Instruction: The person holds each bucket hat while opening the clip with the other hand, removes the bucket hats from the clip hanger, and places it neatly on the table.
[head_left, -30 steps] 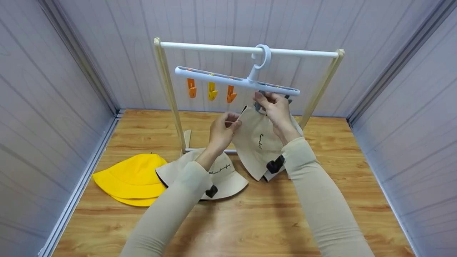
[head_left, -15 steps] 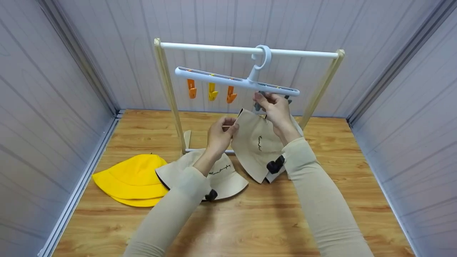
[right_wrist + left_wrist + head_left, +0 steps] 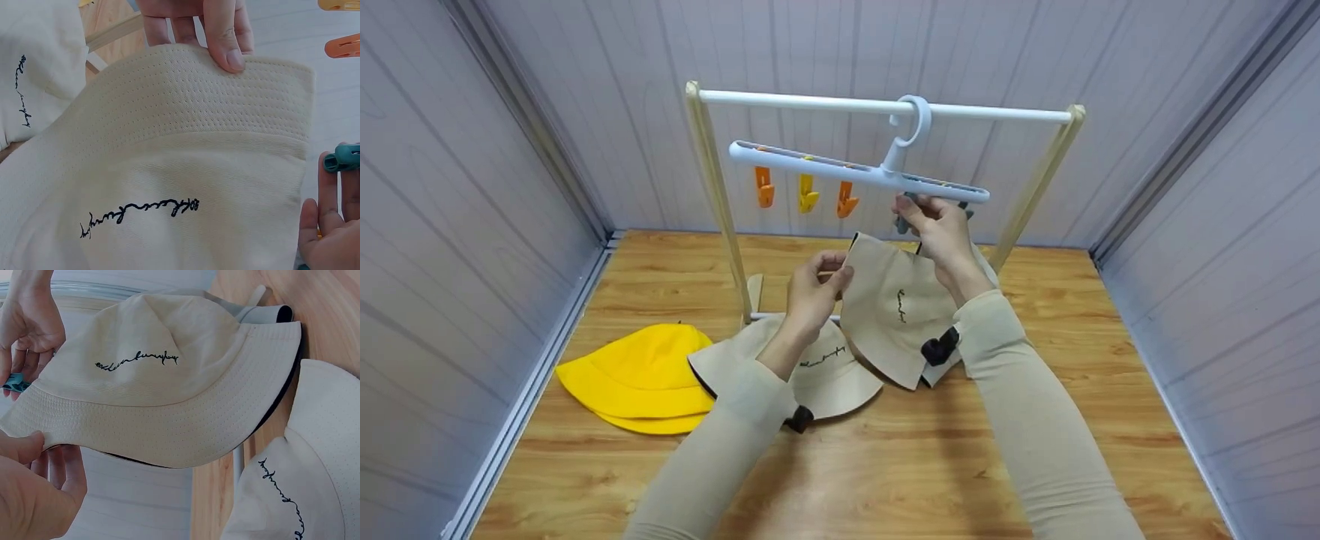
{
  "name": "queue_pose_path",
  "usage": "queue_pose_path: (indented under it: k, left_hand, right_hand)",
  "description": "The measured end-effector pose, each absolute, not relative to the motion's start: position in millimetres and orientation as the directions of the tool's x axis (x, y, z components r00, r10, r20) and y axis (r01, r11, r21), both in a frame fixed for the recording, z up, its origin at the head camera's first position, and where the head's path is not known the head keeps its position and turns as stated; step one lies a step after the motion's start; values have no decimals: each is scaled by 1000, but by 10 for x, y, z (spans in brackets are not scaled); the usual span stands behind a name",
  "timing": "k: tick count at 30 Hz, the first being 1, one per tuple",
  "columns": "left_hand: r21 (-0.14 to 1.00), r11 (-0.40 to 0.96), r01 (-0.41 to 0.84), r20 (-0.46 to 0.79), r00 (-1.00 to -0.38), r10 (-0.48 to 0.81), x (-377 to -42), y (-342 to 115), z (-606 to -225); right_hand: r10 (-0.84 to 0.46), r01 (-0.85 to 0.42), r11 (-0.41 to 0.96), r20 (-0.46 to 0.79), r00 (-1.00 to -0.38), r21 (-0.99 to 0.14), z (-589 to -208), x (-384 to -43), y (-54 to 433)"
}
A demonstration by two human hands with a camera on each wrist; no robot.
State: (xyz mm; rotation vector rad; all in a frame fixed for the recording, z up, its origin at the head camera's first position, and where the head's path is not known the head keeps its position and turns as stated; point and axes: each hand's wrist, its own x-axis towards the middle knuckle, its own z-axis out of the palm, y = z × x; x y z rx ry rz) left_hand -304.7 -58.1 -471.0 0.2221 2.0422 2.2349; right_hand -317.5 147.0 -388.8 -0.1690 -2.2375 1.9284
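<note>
In the head view my left hand (image 3: 810, 292) pinches the brim of a beige bucket hat (image 3: 877, 277) with dark script embroidery. The left wrist view shows its thumb on the outer face of the brim and its fingers behind. My right hand (image 3: 945, 232) pinches a grey-green clothespin (image 3: 901, 223) under the pale blue hanger (image 3: 817, 161). The hat's upper edge is just below that clothespin, apart from it. In the right wrist view the clothespin (image 3: 344, 157) looks teal at the fingertips. More pale fabric (image 3: 267, 315) shows behind the hat; whether it is another hat, I cannot tell.
The hanger hooks over the white rail (image 3: 810, 100) of a small wooden rack. Orange and yellow clothespins (image 3: 808, 195) hang from its left half. On the wood-grain floor lie a second beige hat (image 3: 840, 390) and yellow hats (image 3: 637, 375). Panelled walls enclose three sides.
My left hand has moved left and down, drawing the hat's brim with it, away from the clothespin. The right hand has stayed at the clothespin.
</note>
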Motion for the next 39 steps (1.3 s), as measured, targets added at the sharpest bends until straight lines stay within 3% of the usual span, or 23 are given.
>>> queue_pose_path:
  k: [39]
  left_hand:
    - [976,-202,-80,-49,-987,155,-2958,-661,-4843]
  right_hand:
    - [129,-75,184,100,-987,-980,-3898,-3146,1544]
